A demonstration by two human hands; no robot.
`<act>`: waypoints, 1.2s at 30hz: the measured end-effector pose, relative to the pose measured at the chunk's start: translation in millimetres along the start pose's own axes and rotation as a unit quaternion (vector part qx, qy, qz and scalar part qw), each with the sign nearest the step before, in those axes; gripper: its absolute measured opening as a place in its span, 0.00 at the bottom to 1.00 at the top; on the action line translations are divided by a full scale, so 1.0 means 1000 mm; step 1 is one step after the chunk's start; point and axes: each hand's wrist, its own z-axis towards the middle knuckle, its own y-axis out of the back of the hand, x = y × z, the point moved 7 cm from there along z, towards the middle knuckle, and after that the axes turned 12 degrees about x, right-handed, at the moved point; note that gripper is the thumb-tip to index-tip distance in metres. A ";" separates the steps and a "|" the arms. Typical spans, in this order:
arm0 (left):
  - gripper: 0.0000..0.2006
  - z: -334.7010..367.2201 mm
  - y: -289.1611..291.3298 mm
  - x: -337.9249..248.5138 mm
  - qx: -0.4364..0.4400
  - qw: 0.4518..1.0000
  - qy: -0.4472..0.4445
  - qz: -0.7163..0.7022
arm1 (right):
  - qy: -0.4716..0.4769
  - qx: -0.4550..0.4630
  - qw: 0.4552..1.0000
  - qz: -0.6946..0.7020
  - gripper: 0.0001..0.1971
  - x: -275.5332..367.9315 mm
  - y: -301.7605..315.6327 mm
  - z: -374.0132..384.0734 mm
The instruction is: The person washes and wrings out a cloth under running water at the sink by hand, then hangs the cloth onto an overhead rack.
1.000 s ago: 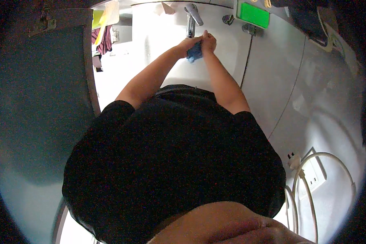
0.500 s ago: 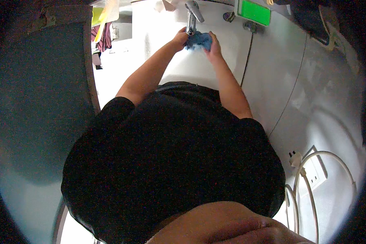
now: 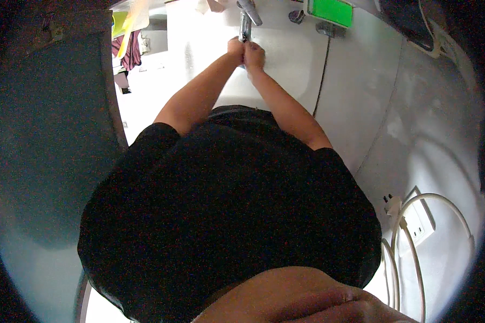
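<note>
Both my hands are pressed close together just below the spout of a chrome faucet (image 3: 246, 26), over the white basin (image 3: 291, 64). My left hand (image 3: 235, 48) is closed, its fingers mostly out of sight against the other hand. Curled like a fist, my right hand (image 3: 254, 56) sits right beside it. A small bit of the blue cloth (image 3: 242, 67) peeks out under the hands; the rest of it is hidden within them.
A bright green rectangular piece in a pale holder (image 3: 331, 12) is on the far right of the basin. Dark striped fabric (image 3: 131, 51) hangs at far left, beside a tall dark panel (image 3: 48, 134). At the lower right, a white cable (image 3: 439, 196) curves near a wall socket (image 3: 421, 223).
My right hand has moved left against my left hand. The blue cloth, earlier spread between both hands, is now bunched and almost covered by them. The view has shifted slightly.
</note>
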 end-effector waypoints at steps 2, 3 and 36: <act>0.11 -0.016 -0.069 -0.007 -0.004 0.998 0.060 -0.007 | 0.034 0.019 0.994 0.105 0.19 -0.032 0.032 0.043; 0.11 -0.039 -0.104 -0.018 -0.035 0.990 0.042 0.126 | 0.081 0.024 0.973 0.215 0.19 -0.050 0.056 0.058; 0.24 -0.068 -0.067 -0.054 0.293 0.942 0.007 -0.163 | 0.213 0.269 0.937 0.065 0.13 -0.027 0.054 0.005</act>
